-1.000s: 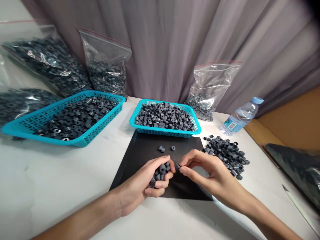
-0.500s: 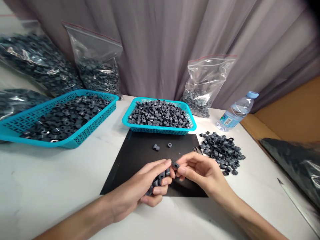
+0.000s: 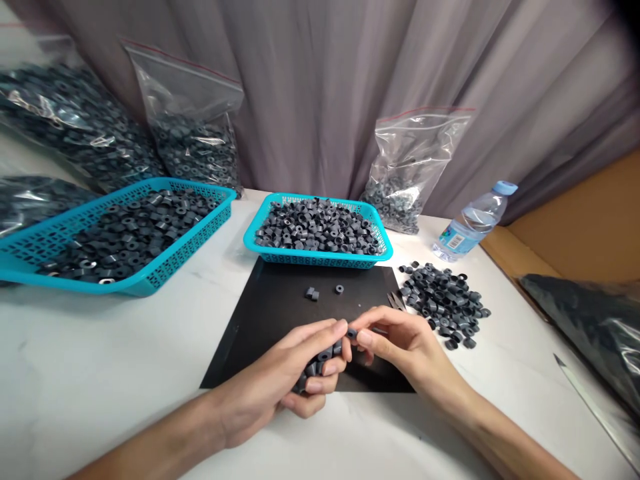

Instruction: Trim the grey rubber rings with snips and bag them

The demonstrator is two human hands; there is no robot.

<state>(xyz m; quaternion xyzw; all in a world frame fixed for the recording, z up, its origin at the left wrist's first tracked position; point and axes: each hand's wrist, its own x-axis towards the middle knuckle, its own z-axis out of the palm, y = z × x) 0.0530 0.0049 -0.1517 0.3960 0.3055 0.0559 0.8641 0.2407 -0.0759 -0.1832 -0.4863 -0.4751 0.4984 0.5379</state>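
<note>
My left hand [image 3: 300, 367] is curled round a handful of small dark grey ring-shaped pieces [image 3: 325, 355]. Its thumb and index tip reach toward the right hand. Between the thumb and forefinger of my right hand [image 3: 395, 340] is a single grey ring [image 3: 352, 333], close against the left fingertips. Both hands are over the near part of a black mat [image 3: 255, 320]. Beyond them on the mat lie a small cluster of rings [image 3: 313, 293] and one separate ring [image 3: 339, 289]. Metal tweezer-like tips [image 3: 397, 301] show beside the right hand, the rest hidden.
Two blue baskets [image 3: 320, 256] [image 3: 145, 283] hold many grey rings. A loose pile of rings [image 3: 445, 300] lies right of the mat, near a water bottle [image 3: 473, 223]. Filled zip bags [image 3: 195, 140] [image 3: 400, 180] stand at the back. A cardboard box [image 3: 580, 220] is at right.
The ring in my right fingers has tipped, its hole showing less, and sits slightly closer to the left fingertips. The left hand's grip has shifted slightly; the loose rings on the mat stay put.
</note>
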